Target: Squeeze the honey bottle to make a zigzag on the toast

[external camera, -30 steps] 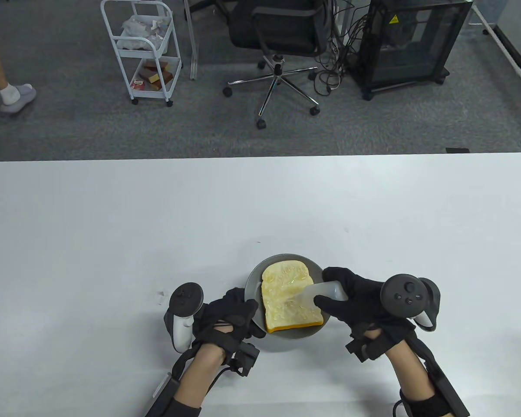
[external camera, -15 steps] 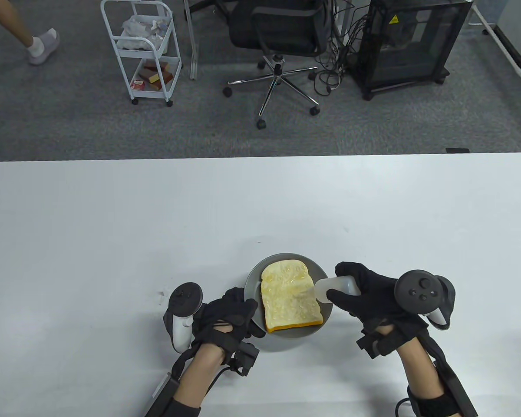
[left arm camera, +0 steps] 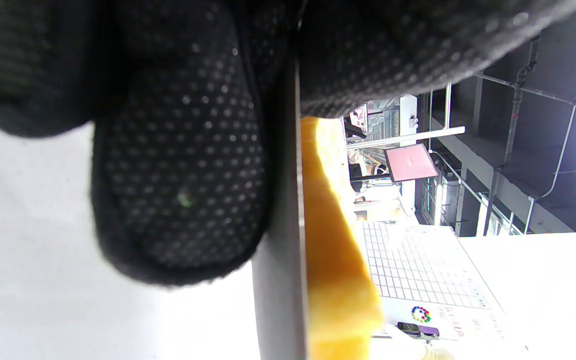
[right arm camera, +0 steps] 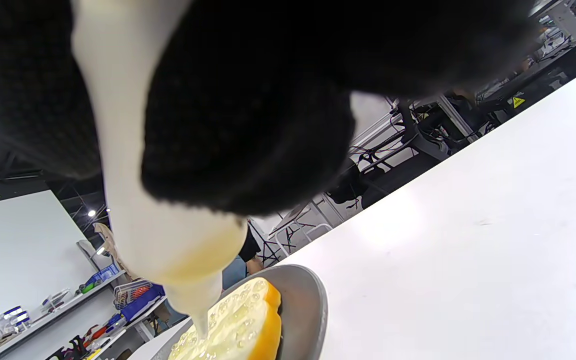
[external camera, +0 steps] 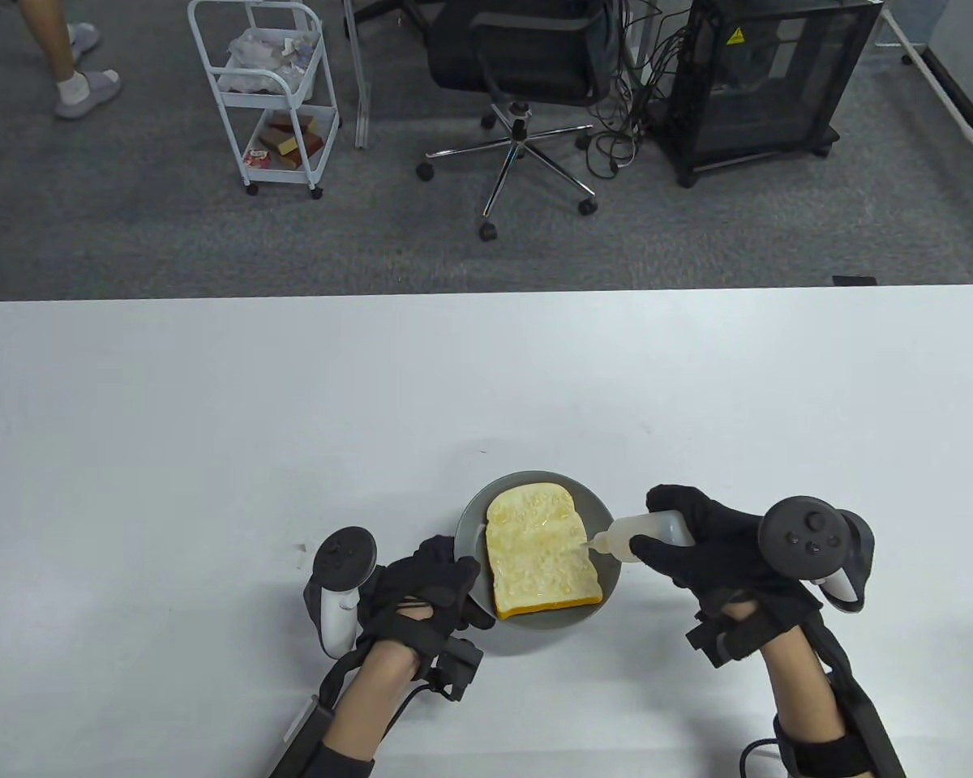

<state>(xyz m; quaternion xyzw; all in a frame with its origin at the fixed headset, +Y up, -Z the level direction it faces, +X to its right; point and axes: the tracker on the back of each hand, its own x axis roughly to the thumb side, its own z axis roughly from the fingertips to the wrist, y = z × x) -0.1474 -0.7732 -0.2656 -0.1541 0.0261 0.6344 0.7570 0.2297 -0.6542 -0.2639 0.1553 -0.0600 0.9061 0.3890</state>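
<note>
White table (external camera: 211, 421) fills the lower frame. Grey plate (external camera: 477, 519) at lower centre; its left rim is gripped by the left hand (external camera: 430, 587). Toast (external camera: 535, 551) lies on the plate. Honey bottle (external camera: 645, 535) is held in the right hand's (external camera: 713, 551) closed grip, nozzle at the toast's right edge.

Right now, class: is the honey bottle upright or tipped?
Tipped. The right hand holds the honey bottle nearly sideways, nozzle pointing down at the toast edge.

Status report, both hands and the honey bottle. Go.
Right hand grips honey bottle, nozzle at toast right edge. Left hand holds plate rim. Nothing in the way.
</note>
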